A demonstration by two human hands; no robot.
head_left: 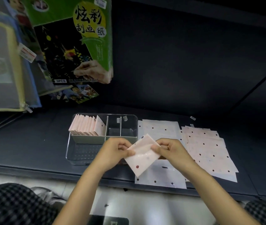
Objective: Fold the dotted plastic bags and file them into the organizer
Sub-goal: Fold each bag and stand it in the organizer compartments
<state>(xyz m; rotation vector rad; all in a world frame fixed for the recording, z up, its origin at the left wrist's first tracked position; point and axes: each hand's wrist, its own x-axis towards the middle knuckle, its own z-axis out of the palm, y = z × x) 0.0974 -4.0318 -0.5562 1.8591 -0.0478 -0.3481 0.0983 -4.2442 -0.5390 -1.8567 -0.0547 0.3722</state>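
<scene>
Both hands pinch a pale pink, dark-dotted folded plastic bag [142, 155] in the air: the left hand [117, 151] grips its left edge, the right hand [170, 149] its upper right edge. Beneath and right of the hands, flat dotted bags [207, 148] lie spread on the dark worktop [36, 143]. Just beyond the left hand sits a clear plastic organizer [86, 155], folded pink bags [86, 126] filed upright in its far-left compartment.
</scene>
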